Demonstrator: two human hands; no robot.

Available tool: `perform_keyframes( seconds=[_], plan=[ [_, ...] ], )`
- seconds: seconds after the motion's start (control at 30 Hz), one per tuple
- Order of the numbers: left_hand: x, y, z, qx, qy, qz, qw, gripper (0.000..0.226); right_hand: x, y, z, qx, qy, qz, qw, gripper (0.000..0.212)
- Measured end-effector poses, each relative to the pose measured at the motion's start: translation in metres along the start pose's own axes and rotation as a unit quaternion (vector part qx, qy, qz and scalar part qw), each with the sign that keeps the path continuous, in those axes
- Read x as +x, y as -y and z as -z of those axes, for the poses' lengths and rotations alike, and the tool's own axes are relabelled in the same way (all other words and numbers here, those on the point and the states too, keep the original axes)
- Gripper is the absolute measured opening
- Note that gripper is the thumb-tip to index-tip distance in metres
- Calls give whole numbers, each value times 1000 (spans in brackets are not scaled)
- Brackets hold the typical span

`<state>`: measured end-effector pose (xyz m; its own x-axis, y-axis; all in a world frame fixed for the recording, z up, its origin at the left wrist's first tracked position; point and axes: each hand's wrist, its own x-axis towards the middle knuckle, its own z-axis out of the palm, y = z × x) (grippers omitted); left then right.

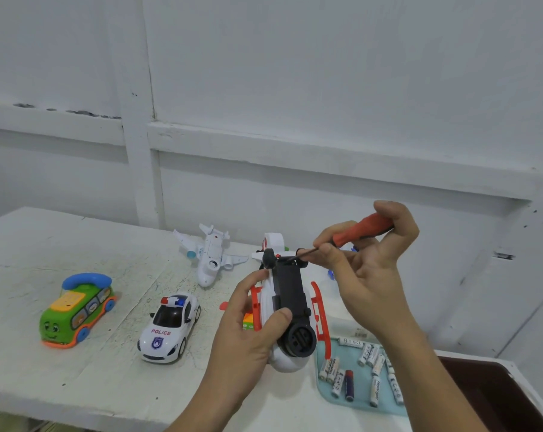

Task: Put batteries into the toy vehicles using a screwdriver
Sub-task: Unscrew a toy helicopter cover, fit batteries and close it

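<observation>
Gripping an upturned toy helicopter (290,291) around its body, the left hand (245,335) holds it above the desk (108,385) towards the near right corner. The right hand (369,275) pinches a red-handled screwdriver (363,229), its dark tip at the far end of the black underside. Whether the tip sits in a screw cannot be told. Batteries (373,369) lie in a pale blue tray (362,391) at the near right corner. A police car (170,325), green bus (77,310) and airplane (211,257) stand to the left. The step likely calls for keeping the blade in line with the screw, pressing firmly, turning slowly, and bracing the toy so nothing slips.
</observation>
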<state>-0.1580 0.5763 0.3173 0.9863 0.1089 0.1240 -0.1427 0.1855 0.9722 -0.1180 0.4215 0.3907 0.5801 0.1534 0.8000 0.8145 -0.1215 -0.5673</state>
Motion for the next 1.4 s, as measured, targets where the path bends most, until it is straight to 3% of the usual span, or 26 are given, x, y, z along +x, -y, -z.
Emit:
perform_keyframes(
  seconds=[0.17,0.33,0.47,0.67,0.8,1.13,1.3,1.4],
  plan=[
    [-1,-4,-2,22,-5,-25,999,50,2,-1,2,-26,15,-1,1000,76],
    [1,-1,-4,41,0,-33,999,52,20,6,11,-86,108,-25,990,75],
    [5,1,-7,42,12,-40,998,52,46,17,18,-104,171,-119,973,70],
    [16,3,-14,23,16,4,1000,42,75,7,32,-3,181,-283,942,80],
    [24,-2,-22,9,29,52,998,18,72,-6,45,68,129,-335,931,84],
    [80,2,-42,30,75,37,996,25,57,-14,82,192,70,-373,905,80],
    [115,8,-58,23,112,32,993,30,55,-43,76,83,-143,-276,947,69],
    [132,11,-66,39,131,28,990,32,50,-58,60,19,-183,-226,956,67]
  ],
)
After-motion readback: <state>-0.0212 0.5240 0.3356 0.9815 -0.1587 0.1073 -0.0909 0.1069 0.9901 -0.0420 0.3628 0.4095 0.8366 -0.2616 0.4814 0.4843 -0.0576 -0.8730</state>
